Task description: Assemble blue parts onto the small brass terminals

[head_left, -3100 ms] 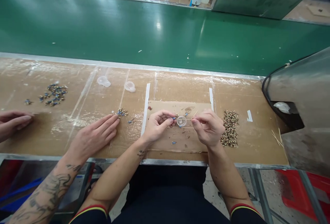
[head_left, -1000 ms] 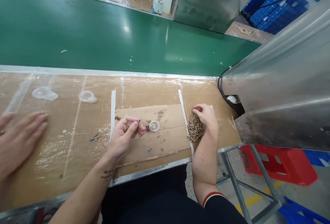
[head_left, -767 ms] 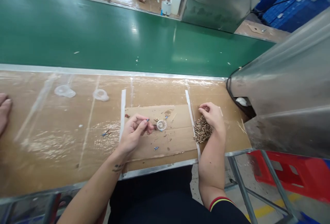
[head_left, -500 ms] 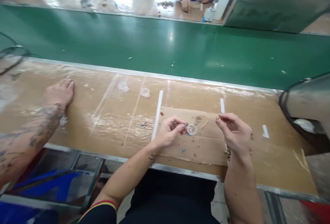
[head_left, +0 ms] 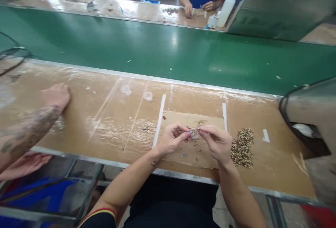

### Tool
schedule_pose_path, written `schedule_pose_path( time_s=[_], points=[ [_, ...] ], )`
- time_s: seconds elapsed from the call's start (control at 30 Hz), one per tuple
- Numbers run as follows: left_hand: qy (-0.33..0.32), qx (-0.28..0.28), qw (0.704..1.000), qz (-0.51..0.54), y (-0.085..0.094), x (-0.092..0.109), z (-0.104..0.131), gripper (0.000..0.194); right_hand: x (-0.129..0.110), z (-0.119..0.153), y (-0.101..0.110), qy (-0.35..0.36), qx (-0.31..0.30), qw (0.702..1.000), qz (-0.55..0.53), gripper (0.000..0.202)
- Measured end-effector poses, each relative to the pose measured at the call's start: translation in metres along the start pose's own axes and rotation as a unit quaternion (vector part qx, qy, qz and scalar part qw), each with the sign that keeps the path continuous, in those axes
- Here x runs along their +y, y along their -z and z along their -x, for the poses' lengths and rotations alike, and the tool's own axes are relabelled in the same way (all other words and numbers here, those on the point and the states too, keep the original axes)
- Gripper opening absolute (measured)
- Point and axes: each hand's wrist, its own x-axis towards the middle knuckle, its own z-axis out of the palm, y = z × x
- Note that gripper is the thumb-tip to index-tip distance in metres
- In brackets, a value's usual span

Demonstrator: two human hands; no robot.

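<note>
My left fingers [head_left: 181, 137] pinch a blue piece [head_left: 191, 132], my right fingers [head_left: 209, 129] a tiny brassy part [head_left: 198, 129], nearly closed by the clear cup [head_left: 194, 136]; brass pile [head_left: 242, 148] just right of them, presumably for quick reach

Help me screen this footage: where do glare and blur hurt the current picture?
Head view: glare streaks the table left of the cardboard, and a reflection marks the green surface; head view, left edge: the co-worker's forearm is soft; head view, right edge: thin sticks smear; head view, centre: bits in the left hand and right hand too small to make out.
</note>
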Motion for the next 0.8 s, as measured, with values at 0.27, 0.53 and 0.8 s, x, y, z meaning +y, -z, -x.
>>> schedule_pose_path(
  time_s=[0.27, 0.53, 0.8],
  points=[
    [-0.029, 0.001, 0.999, -0.026, 0.0015, -0.0004, 0.0007, 0.038, 0.0024, 0.0031, -0.0055, -0.028, -0.019, 0.999, -0.030, 0.010],
    [-0.056, 0.002, 0.997, -0.046, 0.0000, 0.0004, 0.0004, 0.036, -0.0003, 0.0038, -0.0077, -0.050, -0.042, 0.997, -0.046, 0.008],
    [-0.138, 0.025, 0.983, -0.117, -0.0018, -0.0046, 0.0033, 0.026, -0.0019, 0.0045, -0.0104, -0.052, -0.042, 0.997, -0.036, 0.011]
  ],
)
